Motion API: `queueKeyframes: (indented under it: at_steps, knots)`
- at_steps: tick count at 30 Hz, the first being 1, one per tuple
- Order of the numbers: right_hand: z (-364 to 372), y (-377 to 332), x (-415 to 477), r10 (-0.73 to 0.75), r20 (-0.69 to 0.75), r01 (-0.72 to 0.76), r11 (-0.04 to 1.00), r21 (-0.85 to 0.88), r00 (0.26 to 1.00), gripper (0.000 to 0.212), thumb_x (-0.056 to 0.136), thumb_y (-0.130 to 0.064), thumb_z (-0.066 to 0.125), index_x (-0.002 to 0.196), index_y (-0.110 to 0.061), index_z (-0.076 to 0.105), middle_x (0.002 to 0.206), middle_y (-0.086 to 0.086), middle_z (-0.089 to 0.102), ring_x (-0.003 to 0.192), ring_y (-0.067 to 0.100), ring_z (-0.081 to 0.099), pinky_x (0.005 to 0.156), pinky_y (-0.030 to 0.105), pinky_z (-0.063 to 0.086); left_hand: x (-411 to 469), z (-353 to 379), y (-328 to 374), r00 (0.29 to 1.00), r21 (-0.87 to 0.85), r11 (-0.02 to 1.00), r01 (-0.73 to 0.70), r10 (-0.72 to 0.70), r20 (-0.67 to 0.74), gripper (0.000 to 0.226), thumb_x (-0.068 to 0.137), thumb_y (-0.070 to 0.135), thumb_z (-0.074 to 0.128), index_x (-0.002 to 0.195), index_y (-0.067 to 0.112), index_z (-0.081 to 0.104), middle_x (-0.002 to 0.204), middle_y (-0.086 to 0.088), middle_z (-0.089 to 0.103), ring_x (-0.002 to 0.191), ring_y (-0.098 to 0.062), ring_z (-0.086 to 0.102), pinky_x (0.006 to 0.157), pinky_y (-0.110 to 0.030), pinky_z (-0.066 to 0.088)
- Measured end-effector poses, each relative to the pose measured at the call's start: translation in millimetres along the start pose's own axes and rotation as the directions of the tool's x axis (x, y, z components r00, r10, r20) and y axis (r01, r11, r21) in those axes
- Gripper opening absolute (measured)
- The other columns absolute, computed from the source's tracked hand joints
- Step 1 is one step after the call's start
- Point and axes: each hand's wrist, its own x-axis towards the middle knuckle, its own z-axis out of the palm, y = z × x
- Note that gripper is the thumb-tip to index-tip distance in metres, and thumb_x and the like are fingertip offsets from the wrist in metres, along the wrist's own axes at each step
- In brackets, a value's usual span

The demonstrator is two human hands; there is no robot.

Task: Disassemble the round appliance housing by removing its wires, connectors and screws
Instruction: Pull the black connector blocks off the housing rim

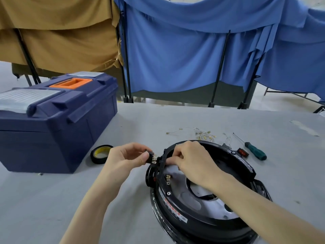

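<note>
With the round housing (177, 214) lying on the table (70, 191), we pinch its black connector block (149, 156) at the rim in the left hand (126, 156) while the right hand (191, 161) grips that rim with curled fingers (presumably bracing against the pull).

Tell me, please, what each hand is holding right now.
Left hand: pinches the black connector.
Right hand: grips the housing rim.
</note>
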Motion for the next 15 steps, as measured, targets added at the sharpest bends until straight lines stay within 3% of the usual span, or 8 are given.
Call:
queueKeyframes:
  at_steps: [4,6,8,12,15]
  knots:
    - [-9.6,-1.3,0.0,-0.048,-0.145,0.084,0.964,0.252,0.988,0.016,0.092,-0.022,0.062,0.081,-0.013,0.069,0.066,-0.003,0.065,0.056,0.018,0.059,0.07,0.04,0.053,0.0,9.8,3.4,0.995,-0.059,0.997,-0.058,0.053,-0.086,0.01,0.078,0.016,0.073,0.087,0.013,0.076,0.085,-0.006,0.076,0.075,-0.011,0.067,0.059,-0.014,0.046]
    - [-14.7,-6.9,-0.8,-0.067,-0.099,0.105,0.886,0.453,0.993,0.006,0.086,-0.024,0.072,0.091,-0.021,0.072,0.072,-0.001,0.069,0.056,0.019,0.064,0.069,0.038,0.056,-1.7,18.0,5.5,0.994,-0.112,0.99,-0.088,0.08,-0.073,0.021,0.07,0.024,0.074,0.088,0.013,0.077,0.084,-0.007,0.076,0.074,-0.011,0.068,0.059,-0.013,0.046]
    - [-15.9,-10.9,-1.9,-0.099,-0.022,0.094,0.815,0.571,0.995,0.021,0.078,-0.018,0.08,0.097,-0.021,0.072,0.076,0.002,0.072,0.058,0.022,0.067,0.068,0.035,0.058,-2.5,25.0,7.4,0.992,-0.178,0.978,-0.11,0.098,-0.078,0.022,0.067,0.021,0.076,0.087,0.012,0.076,0.078,-0.006,0.075,0.067,-0.009,0.067,0.06,-0.012,0.048]
    - [-19.0,-13.7,-1.5,-0.09,-0.027,0.087,0.772,0.63,0.996,0.014,0.077,-0.003,0.078,0.09,-0.004,0.074,0.076,0.014,0.074,0.065,0.029,0.072,0.068,0.035,0.061,-2.4,31.5,8.4,0.982,-0.176,0.977,-0.123,0.094,-0.165,0.029,0.067,0.031,0.075,0.088,0.012,0.072,0.074,-0.003,0.073,0.063,-0.006,0.064,0.06,-0.011,0.047]
    - [-26.3,-11.2,-0.7,-0.022,-0.087,0.072,0.78,0.622,0.996,0.014,0.077,-0.002,0.078,0.09,-0.002,0.072,0.071,0.015,0.072,0.057,0.022,0.069,0.059,0.026,0.058,-5.0,34.1,9.6,0.978,-0.067,0.993,-0.099,0.085,-0.189,0.038,0.071,0.051,0.069,0.092,0.02,0.073,0.088,0.001,0.076,0.078,-0.008,0.066,0.064,-0.012,0.047]
